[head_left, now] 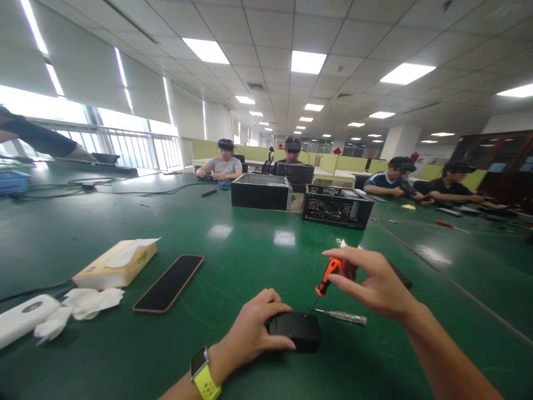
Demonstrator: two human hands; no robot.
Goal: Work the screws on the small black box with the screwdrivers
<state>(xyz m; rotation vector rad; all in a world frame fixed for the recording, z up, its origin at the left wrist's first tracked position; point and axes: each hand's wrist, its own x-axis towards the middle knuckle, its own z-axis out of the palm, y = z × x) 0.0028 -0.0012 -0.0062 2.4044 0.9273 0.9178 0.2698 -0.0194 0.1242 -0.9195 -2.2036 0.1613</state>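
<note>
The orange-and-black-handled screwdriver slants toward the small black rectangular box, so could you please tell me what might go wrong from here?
The orange-and-black-handled screwdriver, slanted in the right hand, could slip where its tip appears to meet the small black rectangular box.
The left hand grips the box close to that tip, so a slip might nick it.
The slim silvery tool lies just beside the box and could be knocked if the box shifts.

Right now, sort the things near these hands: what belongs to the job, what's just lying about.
In the job:
orange-and-black screwdriver, in the right hand
black box, held by the left hand

Apparently just lying about:
smartphone
tissue pack
crumpled tissues
clear-handled screwdriver beside the box, possibly a spare tool
</note>
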